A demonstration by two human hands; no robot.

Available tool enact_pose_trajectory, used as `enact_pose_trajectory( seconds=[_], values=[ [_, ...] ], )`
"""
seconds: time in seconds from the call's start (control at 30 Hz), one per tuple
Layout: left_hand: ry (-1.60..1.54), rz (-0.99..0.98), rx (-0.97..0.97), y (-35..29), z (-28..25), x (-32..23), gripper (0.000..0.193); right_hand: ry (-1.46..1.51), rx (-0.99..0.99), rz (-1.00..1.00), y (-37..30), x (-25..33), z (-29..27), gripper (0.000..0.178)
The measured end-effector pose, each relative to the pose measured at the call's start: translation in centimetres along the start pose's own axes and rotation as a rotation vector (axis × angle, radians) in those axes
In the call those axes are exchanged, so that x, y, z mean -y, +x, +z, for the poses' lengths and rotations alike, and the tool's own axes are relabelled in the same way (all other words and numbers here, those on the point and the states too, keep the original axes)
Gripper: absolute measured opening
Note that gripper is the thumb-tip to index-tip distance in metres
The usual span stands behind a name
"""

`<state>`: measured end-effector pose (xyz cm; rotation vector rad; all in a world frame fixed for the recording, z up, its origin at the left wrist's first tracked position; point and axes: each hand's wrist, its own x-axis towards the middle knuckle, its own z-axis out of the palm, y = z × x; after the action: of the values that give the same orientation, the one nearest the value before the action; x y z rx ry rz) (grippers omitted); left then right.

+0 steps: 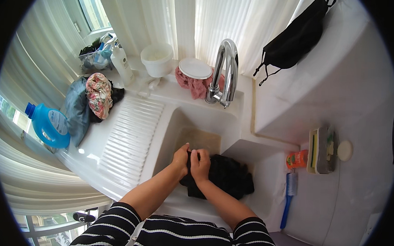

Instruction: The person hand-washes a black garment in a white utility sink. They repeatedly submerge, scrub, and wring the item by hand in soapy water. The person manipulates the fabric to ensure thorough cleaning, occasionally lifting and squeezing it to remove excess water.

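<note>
A chrome faucet [225, 76] rises beyond the hands, with a ribbed washboard [132, 138] leftward and a blue brush [286, 201] rightward (bristle end farther away). In the sink [206, 119], black cloth [230, 175] bunches between left hand [181, 161] and right hand [200, 165], both gripping it, and spreads rightward.

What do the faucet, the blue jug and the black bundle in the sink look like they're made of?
Faucet: metal, probably chromed, with a polished finish; bright, mirror-like highlights run along it.
Blue jug: likely smooth plastic, judging by its moulded-in handle.
Black bundle: seemingly soft, matte fabric, since it bunches loosely; the fibre I can't tell.
</note>
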<state>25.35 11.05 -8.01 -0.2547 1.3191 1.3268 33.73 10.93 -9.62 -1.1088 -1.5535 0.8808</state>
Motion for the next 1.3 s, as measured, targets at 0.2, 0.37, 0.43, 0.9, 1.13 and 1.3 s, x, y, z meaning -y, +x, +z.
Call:
enact_pose_trajectory(
  seconds=[0.2, 0.37, 0.43, 0.9, 1.13, 1.3],
  values=[
    [0.107, -0.01, 0.049, 2.0, -0.9, 1.1, 0.036, -0.115, 0.107, -0.024, 1.6, -3.3, -0.4, 0.021],
    [0.269, 0.156, -0.075, 3.5, 0.4, -0.9, 0.058, -0.191, 0.341, 0.169, 5.7, -9.1, -0.1, 0.033],
    [0.419, 0.418, -0.126, 6.8, -0.5, -0.8, 0.056, -0.349, 0.206, 0.299, 7.3, -10.5, 0.2, 0.037],
    [0.364, 0.272, -0.165, 15.3, -2.9, 1.4, 0.042, -0.23, 0.438, 0.396, 8.1, -12.5, 3.4, 0.03],
    [-0.167, -0.079, 0.337, 8.0, -1.4, 0.5, 0.026, 0.061, 0.285, 0.204, 3.9, -4.4, 0.1, 0.029],
    [-0.067, 0.106, 0.227, 3.5, -0.6, 0.9, 0.031, 0.183, 0.188, 0.17, 2.1, -0.9, -1.8, 0.029]
  ],
)
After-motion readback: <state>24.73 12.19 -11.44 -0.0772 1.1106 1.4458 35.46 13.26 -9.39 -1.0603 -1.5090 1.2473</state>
